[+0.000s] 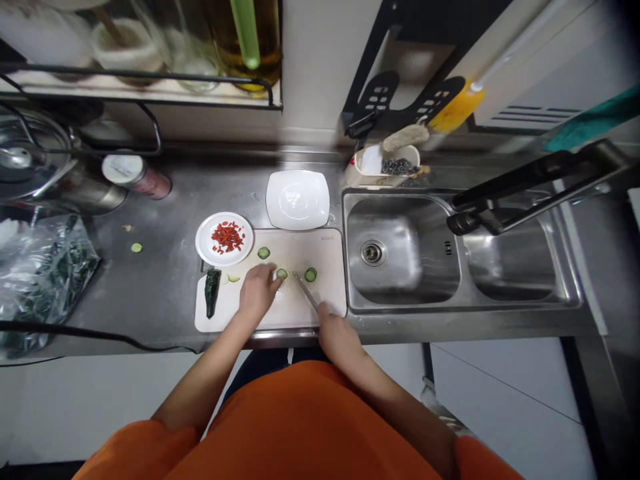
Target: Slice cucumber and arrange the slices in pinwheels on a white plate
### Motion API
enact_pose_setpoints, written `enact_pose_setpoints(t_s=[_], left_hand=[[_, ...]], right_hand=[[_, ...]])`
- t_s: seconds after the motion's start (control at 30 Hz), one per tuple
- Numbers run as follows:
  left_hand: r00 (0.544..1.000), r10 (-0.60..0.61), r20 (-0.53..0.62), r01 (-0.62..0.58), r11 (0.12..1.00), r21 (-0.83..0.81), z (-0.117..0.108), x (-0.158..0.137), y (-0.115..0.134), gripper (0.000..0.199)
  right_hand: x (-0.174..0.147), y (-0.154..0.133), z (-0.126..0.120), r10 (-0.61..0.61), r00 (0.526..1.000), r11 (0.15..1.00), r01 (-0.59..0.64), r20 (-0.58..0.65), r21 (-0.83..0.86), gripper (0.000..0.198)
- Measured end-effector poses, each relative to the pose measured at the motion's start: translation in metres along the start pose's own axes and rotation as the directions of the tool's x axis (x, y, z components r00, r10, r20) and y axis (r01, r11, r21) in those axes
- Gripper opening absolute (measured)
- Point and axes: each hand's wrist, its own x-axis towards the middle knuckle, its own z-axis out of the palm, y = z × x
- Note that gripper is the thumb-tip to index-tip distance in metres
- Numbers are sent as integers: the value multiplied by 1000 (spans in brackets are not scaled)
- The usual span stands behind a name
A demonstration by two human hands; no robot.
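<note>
My right hand (339, 335) is closed around the handle of a knife (307, 292), its blade angled up and left over the white cutting board (327, 250). At the blade's left, a small cucumber slice (282, 274) is pinched at the fingertips of my left hand (257, 290). More round cucumber slices (311, 275) lie to the right of the blade, and another slice (263, 253) rests above my left hand. A dark green piece of cucumber (212, 293) lies at the board's left end, beside thin pale green scraps (233, 279).
Behind the board stand a small plate of red berries (228, 238) and a bare white square plate (298, 199). A double steel sink (405, 293) with a black faucet (510, 187) is on the right. A plastic bag of greens (55, 280) and a lidded can (136, 175) are left.
</note>
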Motion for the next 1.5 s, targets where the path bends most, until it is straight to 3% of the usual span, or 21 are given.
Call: enact_pose_setpoints(t_s=[0.23,0.5,1.1,1.5], left_hand=[[997,-24,-76,23,1000,-14,19,-13,0,20],[1000,-7,-18,5,993,-119,15,-1,-5,25],[995,15,-100,-27,992,-124,18,-3,-7,20],[998,-10,-59,3,993,-121,17,0,-5,18]], right_hand=[[2,-1,2,0,999,1000,0,-46,-7,34],[2,-12,-4,-40,998,996,37,-45,-77,38],[6,-22,-8,-59,998,994,57,-25,-96,37],[7,-34,-23,-7,995,1000,6,100,11,39]])
